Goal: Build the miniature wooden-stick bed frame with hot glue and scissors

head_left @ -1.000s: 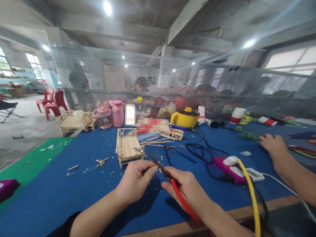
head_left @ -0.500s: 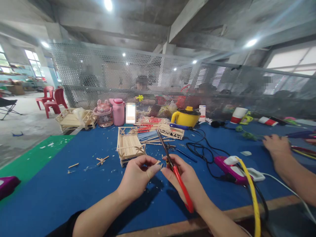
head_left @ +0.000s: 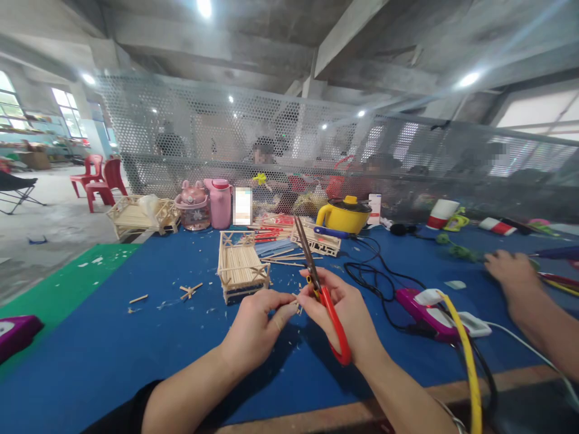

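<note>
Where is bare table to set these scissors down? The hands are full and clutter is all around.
Bare blue mat lies left of the left hand, between the purple case and the stick frame. Crowded: cables and the glue gun beside the right hand, and sticks behind the frame.

Blue mat (head_left: 113,355), near left: open, passable, only scattered chips and a small stick cross (head_left: 189,290). Purple box (head_left: 15,333) sat at the far left edge. Directly beyond the left hand (head_left: 256,328) and right hand (head_left: 346,313): stick frame (head_left: 242,269) blocked the way forward, with loose sticks (head_left: 283,256) just behind it. Scissors (head_left: 319,283) stood upright in the right hand, blades pointing away. Right of the hands: black cables (head_left: 371,274), purple device (head_left: 420,304) and yellow cable (head_left: 465,355) crowded the mat. Another person's hand (head_left: 513,274) occupied the far right. Back edge: bottles (head_left: 210,205), yellow pot (head_left: 344,216), mesh screen (head_left: 316,157) closed passage.
</note>
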Tool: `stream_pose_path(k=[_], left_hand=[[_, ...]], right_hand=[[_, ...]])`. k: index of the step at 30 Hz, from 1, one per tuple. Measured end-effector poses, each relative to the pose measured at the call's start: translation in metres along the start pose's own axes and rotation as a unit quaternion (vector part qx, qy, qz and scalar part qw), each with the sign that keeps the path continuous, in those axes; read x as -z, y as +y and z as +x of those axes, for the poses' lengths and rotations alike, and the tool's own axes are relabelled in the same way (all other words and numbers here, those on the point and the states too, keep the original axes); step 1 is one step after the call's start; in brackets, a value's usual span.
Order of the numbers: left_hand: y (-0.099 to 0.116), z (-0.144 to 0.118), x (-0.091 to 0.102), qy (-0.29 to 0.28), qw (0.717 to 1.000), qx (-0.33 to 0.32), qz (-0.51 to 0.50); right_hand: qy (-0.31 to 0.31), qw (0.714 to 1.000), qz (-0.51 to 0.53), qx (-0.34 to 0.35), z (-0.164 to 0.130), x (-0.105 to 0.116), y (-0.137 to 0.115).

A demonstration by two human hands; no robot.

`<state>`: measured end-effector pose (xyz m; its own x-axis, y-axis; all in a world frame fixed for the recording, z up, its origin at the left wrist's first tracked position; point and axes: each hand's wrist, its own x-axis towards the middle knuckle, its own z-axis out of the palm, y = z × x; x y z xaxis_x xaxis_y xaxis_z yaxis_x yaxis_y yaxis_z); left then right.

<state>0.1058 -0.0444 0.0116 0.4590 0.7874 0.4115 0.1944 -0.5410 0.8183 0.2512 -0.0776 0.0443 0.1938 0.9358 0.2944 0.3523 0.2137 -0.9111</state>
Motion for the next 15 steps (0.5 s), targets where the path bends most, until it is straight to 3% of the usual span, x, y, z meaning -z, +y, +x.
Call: stream_pose_path(k=[4,9,15], left_hand=[[0.001,0.000,0.002,0.004,1.000,-0.010,0.023],[0.002,0.002,0.008,0.105,0.994,0.003,-0.034],[0.006,0.002,0.011,0.064,0.996,-0.050,-0.022]], right_hand=[[-0.011,1.000,-0.001,0.019,-0.002,0.001,0.003],[-0.084,0.991,-0.083,0.063,-0.011,0.011,0.014],[-0.150,0.970,-0.138,0.130,-0.021,0.016,0.019]])
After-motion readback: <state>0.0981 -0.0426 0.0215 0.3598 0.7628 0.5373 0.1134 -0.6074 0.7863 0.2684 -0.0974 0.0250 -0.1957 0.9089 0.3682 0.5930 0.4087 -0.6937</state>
